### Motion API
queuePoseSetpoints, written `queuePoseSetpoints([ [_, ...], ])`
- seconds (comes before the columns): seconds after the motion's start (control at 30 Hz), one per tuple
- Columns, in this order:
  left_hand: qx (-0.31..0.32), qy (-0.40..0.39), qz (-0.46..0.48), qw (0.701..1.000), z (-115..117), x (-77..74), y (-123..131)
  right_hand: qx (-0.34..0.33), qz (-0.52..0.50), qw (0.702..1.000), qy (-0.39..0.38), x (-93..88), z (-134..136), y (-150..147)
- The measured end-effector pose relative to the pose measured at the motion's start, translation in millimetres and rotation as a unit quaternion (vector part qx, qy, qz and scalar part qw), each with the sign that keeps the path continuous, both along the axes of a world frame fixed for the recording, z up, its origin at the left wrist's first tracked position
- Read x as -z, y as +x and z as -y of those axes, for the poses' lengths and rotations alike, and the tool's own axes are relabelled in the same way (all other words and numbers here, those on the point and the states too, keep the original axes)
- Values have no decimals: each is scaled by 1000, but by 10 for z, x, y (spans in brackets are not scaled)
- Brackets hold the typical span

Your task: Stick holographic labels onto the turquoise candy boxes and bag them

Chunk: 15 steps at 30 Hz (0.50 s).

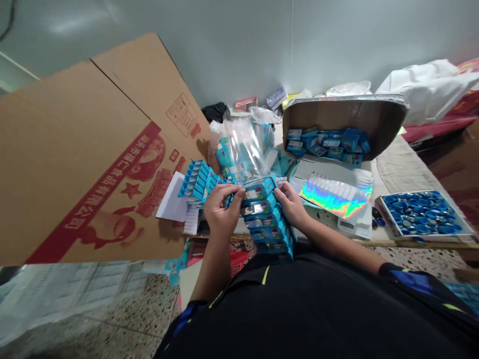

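Beyond stack of blue pkgs (267, 219), carton (344, 112) holds more pkgs (325, 144).

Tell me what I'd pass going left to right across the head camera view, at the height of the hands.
Cardboard sheet, white paper, row of blue packs, left hand, stacked blue packs, right hand, holographic sheet, tray of blue discs.
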<state>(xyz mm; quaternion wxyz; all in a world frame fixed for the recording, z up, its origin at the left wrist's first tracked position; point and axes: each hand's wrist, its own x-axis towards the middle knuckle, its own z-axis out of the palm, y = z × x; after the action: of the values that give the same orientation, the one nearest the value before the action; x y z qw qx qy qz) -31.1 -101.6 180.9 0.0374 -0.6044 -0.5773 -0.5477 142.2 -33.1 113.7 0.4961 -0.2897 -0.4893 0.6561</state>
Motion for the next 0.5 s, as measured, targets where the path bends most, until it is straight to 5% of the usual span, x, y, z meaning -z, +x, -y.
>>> queuePoseSetpoints([
  [0.27, -66, 156, -187, 968, 19, 65, -20, 4, 8, 1000, 0, 12, -5, -29],
  [0.5, -11, 9, -18, 1000, -45, -24, -142, 11, 11, 1000, -2, 65, -35, -34],
])
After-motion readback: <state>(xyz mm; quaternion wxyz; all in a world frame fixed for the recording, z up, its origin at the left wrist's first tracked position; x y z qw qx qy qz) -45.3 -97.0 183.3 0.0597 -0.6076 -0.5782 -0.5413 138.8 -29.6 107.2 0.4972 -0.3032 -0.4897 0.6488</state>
